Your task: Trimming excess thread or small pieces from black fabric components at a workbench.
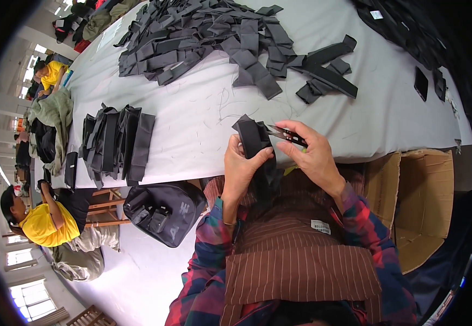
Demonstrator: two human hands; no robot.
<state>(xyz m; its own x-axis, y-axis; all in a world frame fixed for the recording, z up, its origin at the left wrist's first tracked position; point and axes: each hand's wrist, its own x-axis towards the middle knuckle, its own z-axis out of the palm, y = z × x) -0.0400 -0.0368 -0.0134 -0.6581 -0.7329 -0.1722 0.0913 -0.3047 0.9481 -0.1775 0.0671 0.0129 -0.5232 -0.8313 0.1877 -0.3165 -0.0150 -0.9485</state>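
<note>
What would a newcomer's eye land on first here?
Probably the big heap of dark cloth strips sprawled across the far side of the white table. Then, at the near edge, a strip in the left hand's grip beside scissors in the right hand's grip. Two yellow shirts stand out at left.

Brightly lit around the left hand [241, 163] and right hand [313, 158], with only soft, faint shadows on the pale tabletop [192, 122] beyond. Crisp close to both, but nearly lost to black in the dark cloth [267, 178] just under the left hand. Washed toward white on the floor [143, 277], lower left of the hands; burnt out farther that way at the window [32, 293]. Bent strongly and softer in detail toward the far left, with black corners all round.
</note>
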